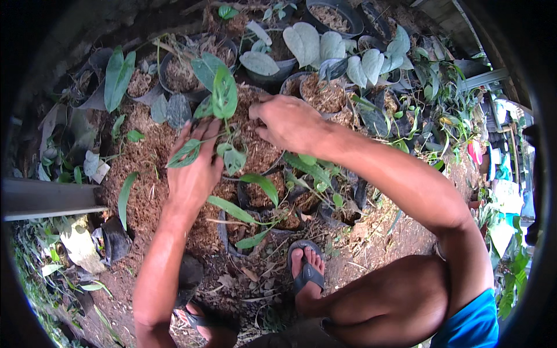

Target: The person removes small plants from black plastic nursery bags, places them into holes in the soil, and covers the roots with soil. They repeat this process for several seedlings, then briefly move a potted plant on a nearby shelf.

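A young plant with holed green leaves (225, 93) stands in a bed of brown fibrous potting medium (260, 150), inside a pot whose dark rim shows only in part. My left hand (194, 167) lies at the plant's left side, fingers extended and a little apart; a holed leaf (185, 153) hangs over its back. To the right of the stem, my right hand (287, 122) reaches in with bent fingers touching the medium. A gap shows between its thumb and forefinger, and I see nothing held there. Some fingertips are hidden.
Black pots (335, 18) of fibrous medium crowd the far side, several with silvery heart-shaped leaves (301, 43). Smaller planted bags (239, 228) stand nearer my sandalled foot (307, 267). A heap of loose medium (141, 165) spreads leftward, near a grey beam (50, 199).
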{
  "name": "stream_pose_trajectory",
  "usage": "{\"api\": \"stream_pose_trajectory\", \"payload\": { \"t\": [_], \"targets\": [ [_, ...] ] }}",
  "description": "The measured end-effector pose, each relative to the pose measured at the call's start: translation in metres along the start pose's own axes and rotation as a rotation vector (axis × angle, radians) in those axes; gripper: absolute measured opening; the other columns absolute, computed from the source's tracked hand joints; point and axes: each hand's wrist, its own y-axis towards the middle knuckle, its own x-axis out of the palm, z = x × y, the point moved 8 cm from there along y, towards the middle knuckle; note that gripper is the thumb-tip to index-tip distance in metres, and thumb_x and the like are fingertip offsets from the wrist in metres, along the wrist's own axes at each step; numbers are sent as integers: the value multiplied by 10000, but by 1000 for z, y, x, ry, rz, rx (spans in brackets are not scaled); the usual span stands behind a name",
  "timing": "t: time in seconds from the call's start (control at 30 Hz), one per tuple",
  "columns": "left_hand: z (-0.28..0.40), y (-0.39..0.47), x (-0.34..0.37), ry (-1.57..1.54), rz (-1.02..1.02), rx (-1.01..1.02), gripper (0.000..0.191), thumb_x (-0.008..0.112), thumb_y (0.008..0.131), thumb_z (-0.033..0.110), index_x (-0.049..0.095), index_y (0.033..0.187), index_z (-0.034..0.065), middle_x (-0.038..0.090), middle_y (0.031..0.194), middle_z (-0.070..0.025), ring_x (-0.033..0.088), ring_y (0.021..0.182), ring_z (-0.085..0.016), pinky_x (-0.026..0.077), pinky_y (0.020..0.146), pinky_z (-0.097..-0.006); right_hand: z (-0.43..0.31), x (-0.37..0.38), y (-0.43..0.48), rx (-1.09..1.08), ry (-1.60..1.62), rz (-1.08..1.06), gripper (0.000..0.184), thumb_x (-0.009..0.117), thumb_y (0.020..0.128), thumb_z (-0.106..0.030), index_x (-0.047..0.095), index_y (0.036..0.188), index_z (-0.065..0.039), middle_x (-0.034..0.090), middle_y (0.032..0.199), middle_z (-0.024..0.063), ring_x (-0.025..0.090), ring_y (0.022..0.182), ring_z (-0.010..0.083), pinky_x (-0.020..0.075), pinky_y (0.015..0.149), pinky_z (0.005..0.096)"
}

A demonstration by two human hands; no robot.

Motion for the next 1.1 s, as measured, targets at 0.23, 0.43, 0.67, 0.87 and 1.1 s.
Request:
{"api": "stream_pose_trajectory", "payload": {
  "t": [0.23, 0.43, 0.67, 0.87, 1.1],
  "targets": [
    [22, -37, -16, 61, 65, 165, 392, 631, 936, 211, 719, 1185, -79, 745, 1169, -221, 671, 1250, -332, 133, 1295, -671, -40, 33, -45, 5, -41, -525, 321, 610, 931, -13, 676, 1239, 44, 621, 1382, 289, 725, 1101, 365, 624, 959, 475],
    [19, -27, -7, 63, 5, 195, 308, 640, 925, 169, 745, 1100, -62, 752, 1162, -208, 708, 1177, -309, 126, 1303, -652, -37, 21, -36, -56, -11, -453, 248, 628, 925, -41, 707, 1136, 62, 729, 1106, 233, 726, 1056, 367, 585, 1010, 495],
    [23, -37, -26, -20, 201, 155, 265, 668, 917, 132, 755, 1105, -32, 781, 1102, -163, 756, 1049, -277, 174, 1299, -642, -42, 16, -45, -129, -37, -363, 179, 562, 927, -18, 696, 1027, 46, 723, 897, 217, 744, 837, 343, 646, 778, 443],
    [30, -45, -28, -98, 180, 223, 228, 678, 888, 125, 757, 1062, 1, 772, 1083, -131, 730, 1085, -280, 243, 1282, -621, -39, 20, -47, -185, 26, -263, 133, 648, 823, -48, 737, 883, 32, 735, 833, 235, 755, 792, 386, 620, 746, 492],
    [35, -44, -22, -106, 147, 198, 253, 716, 841, 126, 753, 1061, 7, 751, 1015, -143, 713, 1044, -308, 349, 1211, -597, -45, 28, -49, -209, -16, -311, 256, 620, 889, -88, 704, 1102, 26, 730, 1046, 197, 743, 948, 374, 622, 821, 486]
  ]
}}
